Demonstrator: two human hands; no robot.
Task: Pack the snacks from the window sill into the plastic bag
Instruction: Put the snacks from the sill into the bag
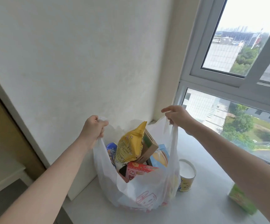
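Note:
A white plastic bag (140,191) stands on the window sill (203,207), held up and spread wide by both handles. My left hand (93,128) grips the left handle and my right hand (177,115) pinches the right one. Inside the bag are a yellow snack pouch (131,146), a brown carton (148,146), a pink box (139,171), a light blue box (161,156) and a blue packet (111,151). On the sill to the right of the bag stand a yellow cup with a white lid (186,175) and a green box (240,199), partly hidden by my right forearm.
A white wall (82,62) rises directly behind the bag. The window (244,62) runs along the right side of the sill. The sill's front edge drops off at the lower left, beside a brown door frame (10,126).

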